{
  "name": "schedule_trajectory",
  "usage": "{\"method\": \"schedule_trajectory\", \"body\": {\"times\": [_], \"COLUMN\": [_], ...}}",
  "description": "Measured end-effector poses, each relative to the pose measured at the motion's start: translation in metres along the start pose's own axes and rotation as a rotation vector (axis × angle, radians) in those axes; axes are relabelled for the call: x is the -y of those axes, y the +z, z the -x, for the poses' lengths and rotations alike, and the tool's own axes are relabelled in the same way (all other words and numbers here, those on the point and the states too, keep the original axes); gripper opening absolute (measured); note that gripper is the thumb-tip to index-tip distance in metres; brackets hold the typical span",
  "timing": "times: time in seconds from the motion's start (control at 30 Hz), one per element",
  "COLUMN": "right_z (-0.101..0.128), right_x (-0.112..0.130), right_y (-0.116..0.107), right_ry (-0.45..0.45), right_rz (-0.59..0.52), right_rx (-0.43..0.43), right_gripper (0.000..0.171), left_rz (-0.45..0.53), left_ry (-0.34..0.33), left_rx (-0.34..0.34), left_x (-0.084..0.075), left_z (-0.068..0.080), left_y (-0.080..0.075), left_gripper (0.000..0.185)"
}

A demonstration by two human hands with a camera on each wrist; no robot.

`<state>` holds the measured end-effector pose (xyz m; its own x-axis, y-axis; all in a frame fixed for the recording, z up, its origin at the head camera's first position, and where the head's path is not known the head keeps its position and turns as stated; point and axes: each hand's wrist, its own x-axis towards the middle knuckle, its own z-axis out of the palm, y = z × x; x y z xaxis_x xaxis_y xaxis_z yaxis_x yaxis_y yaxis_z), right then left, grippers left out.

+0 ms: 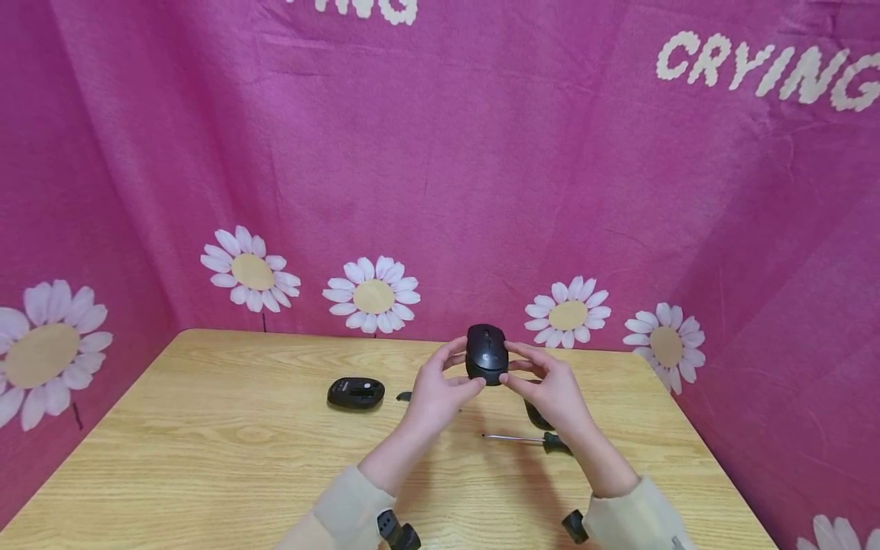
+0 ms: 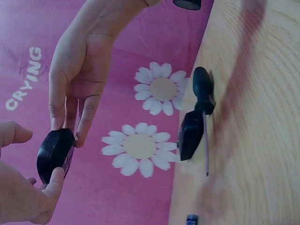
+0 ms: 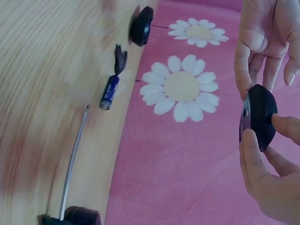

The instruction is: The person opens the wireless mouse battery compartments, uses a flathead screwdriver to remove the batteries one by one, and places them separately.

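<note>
1. Nearest: beige sleeves [image 1: 352,504], cut off by btm edge of head view; black wrist devices [image 1: 389,525] at cuffs, details too small to read.
2. L hand [image 1: 438,389]: raised over bench [image 1: 241,458], angled inward, pinching mouse's L side b/w thumb & fingers.
3. R hand [image 1: 553,386]: roughly mirrors it, pinching R side, thumb near lower edge; some fingertips partly hidden.
4. Black mouse [image 1: 487,353]: up off bench b/w both hands, tilted, top facing head cam. Underside hidden in that view; small mark on top, illegible.
5. Screwdriver [image 1: 519,438]: flat on bench below R hand, tip pointing L. Handle partly covered by R wrist in head view, cut off in R wrist view.
6. Dark mouse-shaped piece [image 1: 538,415]: just beyond handle, largely behind R hand; can't tell if it touches screwdriver.
7. Blue battery [image 3: 109,93]: on bench, blocked by L hand in head view; small black piece [image 3: 120,59] right at one end, contact unclear.
8. Slotted black shell [image 1: 356,393]: farther L on bench, slot facing up, white dot beside it; slot's inside too dark to make out.
9. Pink cloth [image 1: 447,153]: behind bench, w/ daisies & "CRYING" upper R; 2nd word cut off at top.
</note>
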<state>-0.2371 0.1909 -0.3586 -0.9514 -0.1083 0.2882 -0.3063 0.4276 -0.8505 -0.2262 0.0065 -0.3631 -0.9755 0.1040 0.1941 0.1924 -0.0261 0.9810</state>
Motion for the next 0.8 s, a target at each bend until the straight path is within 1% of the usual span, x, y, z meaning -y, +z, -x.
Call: {"method": "schedule_trajectory", "body": {"times": [0.13, 0.27, 0.37, 0.43, 0.53, 0.7, 0.8], "right_z": [0.003, 0.007, 0.011, 0.014, 0.018, 0.023, 0.026], "right_x": [0.009, 0.019, 0.025, 0.028, 0.032, 0.040, 0.043], "right_y": [0.001, 0.002, 0.002, 0.003, 0.004, 0.005, 0.006], "right_ry": [-0.009, -0.026, -0.056, -0.083, -0.114, -0.134, -0.163], "right_rz": [-0.038, -0.052, -0.059, -0.066, -0.073, -0.150, -0.210], "right_rx": [0.000, -0.003, -0.002, -0.001, 0.007, 0.043, 0.068], "right_gripper": [0.049, 0.049, 0.048, 0.048, 0.047, 0.048, 0.047], "left_rz": [-0.028, -0.019, -0.003, 0.005, -0.009, -0.119, -0.198], "left_ry": [0.027, 0.099, 0.161, 0.189, 0.218, 0.248, 0.281], "left_rx": [-0.014, -0.021, -0.015, -0.009, 0.003, 0.021, 0.017], "left_x": [-0.006, -0.012, -0.018, -0.021, -0.027, -0.038, -0.041], "left_z": [0.004, 0.008, 0.012, 0.015, 0.020, 0.029, 0.034], "left_y": [-0.005, -0.010, -0.016, -0.020, -0.027, -0.036, -0.041], "left_gripper": [0.061, 0.056, 0.052, 0.051, 0.053, 0.056, 0.056]}}
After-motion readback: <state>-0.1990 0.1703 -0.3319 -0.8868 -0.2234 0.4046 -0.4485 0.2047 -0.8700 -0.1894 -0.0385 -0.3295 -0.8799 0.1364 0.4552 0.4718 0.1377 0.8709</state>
